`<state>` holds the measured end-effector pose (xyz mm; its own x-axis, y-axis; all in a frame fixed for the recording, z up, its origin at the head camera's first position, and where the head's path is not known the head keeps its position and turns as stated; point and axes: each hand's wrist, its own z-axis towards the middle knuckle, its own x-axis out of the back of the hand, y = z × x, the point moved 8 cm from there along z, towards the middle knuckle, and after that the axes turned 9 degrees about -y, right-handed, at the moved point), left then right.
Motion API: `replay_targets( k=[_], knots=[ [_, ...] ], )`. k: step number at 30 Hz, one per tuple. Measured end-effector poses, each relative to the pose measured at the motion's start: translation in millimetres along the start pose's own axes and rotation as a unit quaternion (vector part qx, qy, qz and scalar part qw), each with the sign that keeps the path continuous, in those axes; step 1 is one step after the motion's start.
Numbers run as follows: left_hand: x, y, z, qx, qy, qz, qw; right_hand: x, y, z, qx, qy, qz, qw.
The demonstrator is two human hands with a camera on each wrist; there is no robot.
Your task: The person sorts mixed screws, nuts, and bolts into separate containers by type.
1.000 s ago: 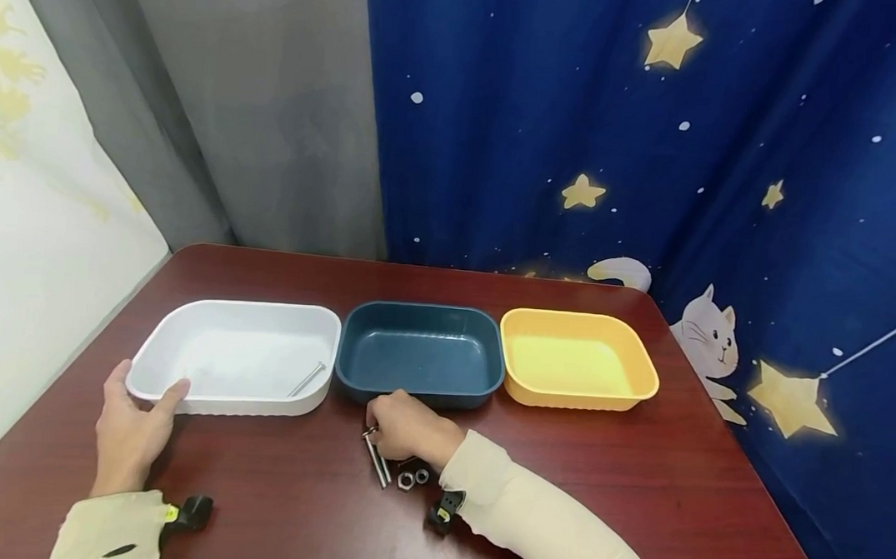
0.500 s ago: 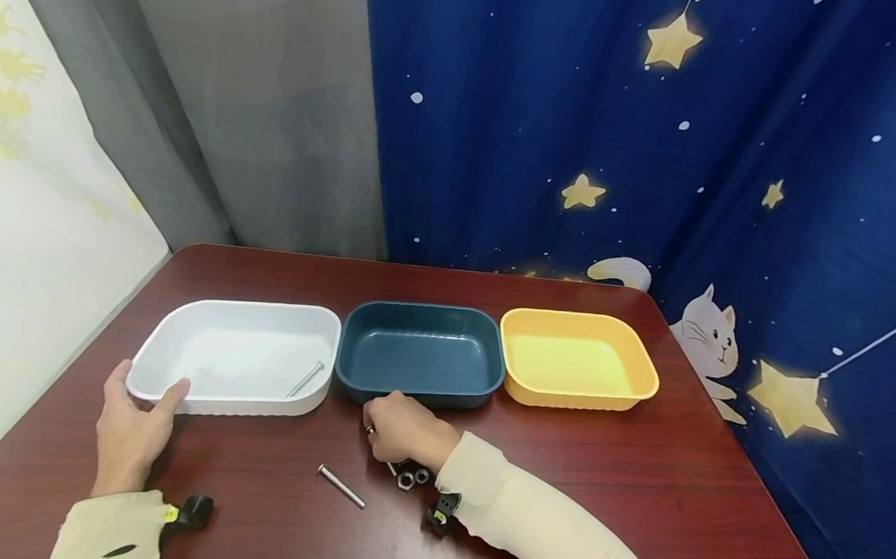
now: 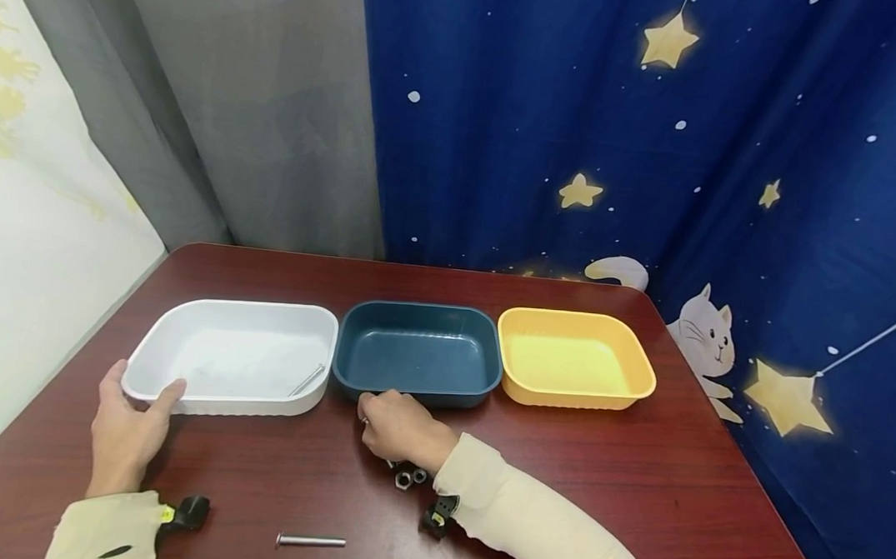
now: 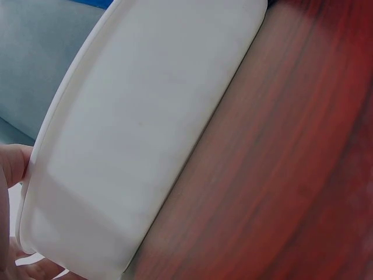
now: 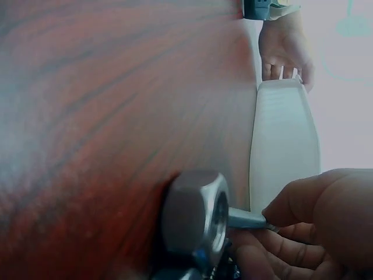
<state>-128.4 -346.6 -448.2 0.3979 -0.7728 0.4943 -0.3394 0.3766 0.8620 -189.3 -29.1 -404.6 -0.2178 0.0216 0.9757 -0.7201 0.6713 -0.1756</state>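
My left hand (image 3: pixel 127 436) holds the near left corner of a white plastic bin (image 3: pixel 225 406), thumb over its rim and fingers around the outside. A thin silver screw (image 3: pixel 307 380) lies inside that bin. In front of the dark blue bin (image 3: pixel 416 397), my right hand (image 3: pixel 405 432) is low at the table. Its thumb and fingers pinch a silver bolt (image 5: pixel 246 218), seen partly behind a hex nut (image 5: pixel 192 216) in the right wrist view. Another nut (image 3: pixel 419 476) lies beside the hand. A loose bolt (image 3: pixel 311 541) lies crosswise near the front.
A yellow bin (image 3: pixel 578 399) stands at the right end of the row, close to the blue one. The dark red wooden table (image 3: pixel 597 478) runs back to grey and blue curtains (image 3: pixel 484 148). A white wall (image 3: pixel 49 295) borders the left side.
One bolt has left the right hand's fingertips and rolled toward the front left, turning crosswise. The right hand has shifted slightly left. My left hand still holds the white bin.
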Motion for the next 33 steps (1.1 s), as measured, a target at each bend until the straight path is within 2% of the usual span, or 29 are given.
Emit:
replay_targets(
  k=[5, 13, 18, 33],
  knots=[
    [0.3, 0.7, -0.1, -0.005, -0.001, 0.003, 1.0000, -1, -2, 1, 0.011, -0.001, 0.012, 1.000],
    [2.7, -5.3, -0.9, 0.016, -0.005, 0.009, 0.9998, -10, -11, -1, 0.043, -0.028, 0.033, 0.998],
    [0.1, -3.0, 2.3, 0.005, 0.000, 0.000, 1.0000, -8, -9, 1, 0.047, -0.045, 0.052, 0.997],
    [-0.4, -3.5, 1.6, 0.011, 0.005, -0.014, 0.9998, -2, -7, -1, 0.063, -0.084, 0.071, 0.992]
  ],
)
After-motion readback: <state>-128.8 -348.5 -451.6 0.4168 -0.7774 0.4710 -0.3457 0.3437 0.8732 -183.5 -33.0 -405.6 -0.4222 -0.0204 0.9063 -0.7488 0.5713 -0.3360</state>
